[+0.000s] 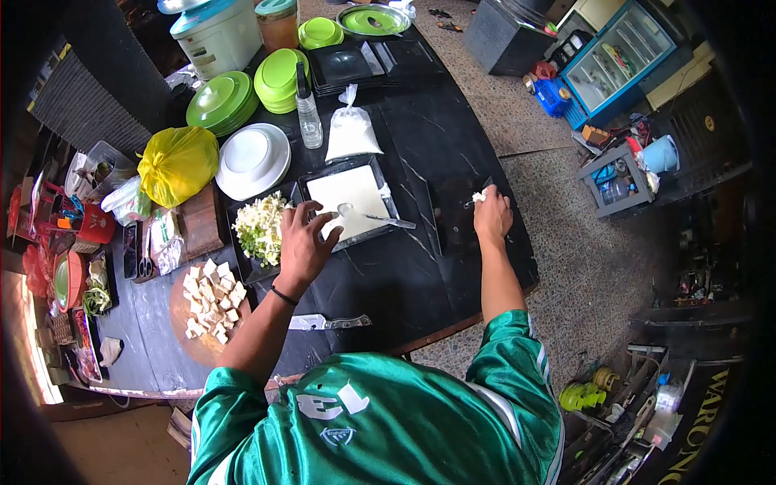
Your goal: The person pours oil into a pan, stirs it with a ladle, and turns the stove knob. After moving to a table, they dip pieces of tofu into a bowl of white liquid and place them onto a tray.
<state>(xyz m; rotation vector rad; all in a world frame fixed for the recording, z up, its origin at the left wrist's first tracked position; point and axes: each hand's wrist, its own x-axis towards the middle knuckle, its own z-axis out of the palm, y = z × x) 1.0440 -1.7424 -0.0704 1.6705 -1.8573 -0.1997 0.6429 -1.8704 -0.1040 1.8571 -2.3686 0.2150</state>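
My left hand (303, 246) hovers with fingers curved and apart, nothing visible in them, between a tray of chopped white and green vegetables (257, 234) and a black tray of white batter or flour (343, 194). A clear spoon (386, 219) rests across that second tray. On the right, my right hand (494, 214) pinches a small white piece (478, 196) over another black tray (453, 230). Pale cubes, perhaps tofu, (214, 299) are heaped on a round wooden board (184, 323) at the left. A knife (327, 322) lies near the table's front edge.
Behind the trays stand a bag of white powder (352, 133), a clear bottle (308, 113), white plates (253, 162) and green plates (222, 101). A yellow bag (178, 166) sits farther left. Beyond the right table edge are the floor (541, 174) and a glass-front fridge (621, 61).
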